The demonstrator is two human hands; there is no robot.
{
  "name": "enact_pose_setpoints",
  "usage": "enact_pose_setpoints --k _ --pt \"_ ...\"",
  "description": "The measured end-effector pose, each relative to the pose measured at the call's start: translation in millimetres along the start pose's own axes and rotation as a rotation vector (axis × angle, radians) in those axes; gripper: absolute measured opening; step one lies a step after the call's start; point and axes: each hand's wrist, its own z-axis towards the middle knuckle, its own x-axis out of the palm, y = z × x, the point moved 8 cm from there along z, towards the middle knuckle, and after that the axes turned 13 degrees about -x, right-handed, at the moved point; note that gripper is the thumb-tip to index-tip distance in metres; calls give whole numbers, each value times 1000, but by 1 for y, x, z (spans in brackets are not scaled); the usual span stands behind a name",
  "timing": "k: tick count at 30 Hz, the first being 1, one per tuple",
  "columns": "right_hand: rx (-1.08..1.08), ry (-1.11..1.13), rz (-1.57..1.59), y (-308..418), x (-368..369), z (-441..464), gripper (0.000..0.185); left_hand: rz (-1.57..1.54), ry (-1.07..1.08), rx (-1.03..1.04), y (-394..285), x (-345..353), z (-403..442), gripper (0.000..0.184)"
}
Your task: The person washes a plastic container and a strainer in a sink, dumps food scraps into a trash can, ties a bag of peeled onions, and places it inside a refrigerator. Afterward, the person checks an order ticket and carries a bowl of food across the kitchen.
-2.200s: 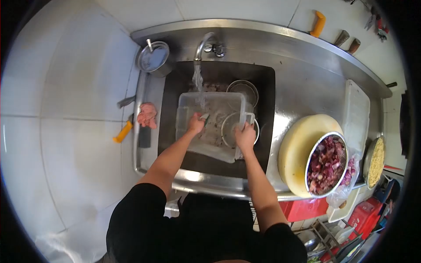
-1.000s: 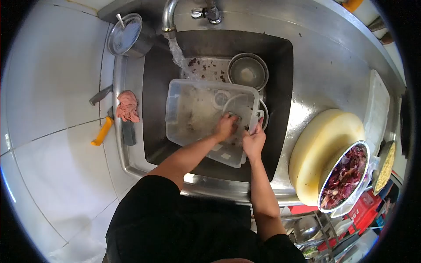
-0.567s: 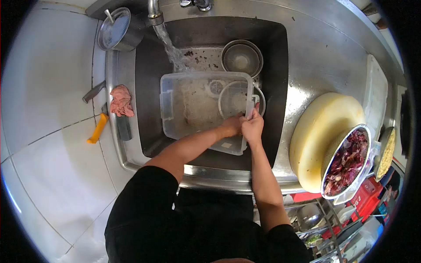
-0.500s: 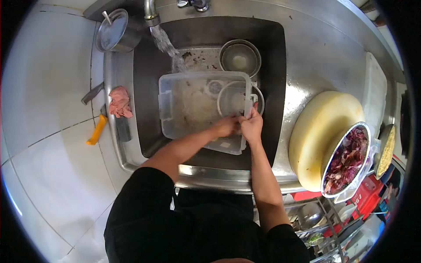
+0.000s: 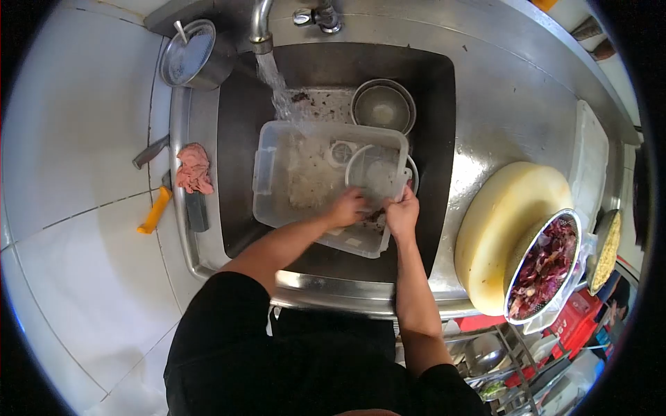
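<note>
A clear plastic tub (image 5: 277, 215) is held slightly tilted in the sink. My right hand (image 5: 402, 213) grips its right end wall, fingers closed around the rim. Inside the tub, near that same end, is my left hand (image 5: 347, 208); motion blurs its fingers, and I cannot make out whether it holds anything. Running water (image 5: 277, 83) from the tap (image 5: 261, 43) falls at the tub's far edge. A round metal bowl (image 5: 413, 166) shows partly through the tub's right side, and stacked round pans (image 5: 383, 107) sit behind it.
The dark sink (image 5: 232, 173) surrounds the tub. Left of it are a metal pot (image 5: 208, 69), a pink cloth (image 5: 194, 168), a grey block (image 5: 197, 211) and a yellow-handled tool (image 5: 155, 211). On the right, a colander (image 5: 510, 305) of purple leaves leans over a thick round cream-coloured board (image 5: 485, 222).
My left hand has moved left, away from my right hand, within the tub. The tub has shifted slightly, and water now reaches its far edge. The whole view has tilted a little.
</note>
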Motion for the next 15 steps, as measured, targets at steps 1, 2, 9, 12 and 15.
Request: enact_pose_setpoints --k 1,2,9,12,15 --pt "-87 1 -53 3 2 -1 25 -8 22 19 43 -3 -20 46" --pt "-174 1 -106 9 5 -1 24 18 -48 -259 102 -16 -24 48" --pt "18 20 -51 3 5 -4 26 -107 -341 -353 -10 -35 94 48" --pt "26 -63 37 -17 -12 -7 27 -86 -97 -229 -37 37 66 44" --pt "-170 -30 -98 9 1 -15 31 -61 165 -170 37 35 -34 42"
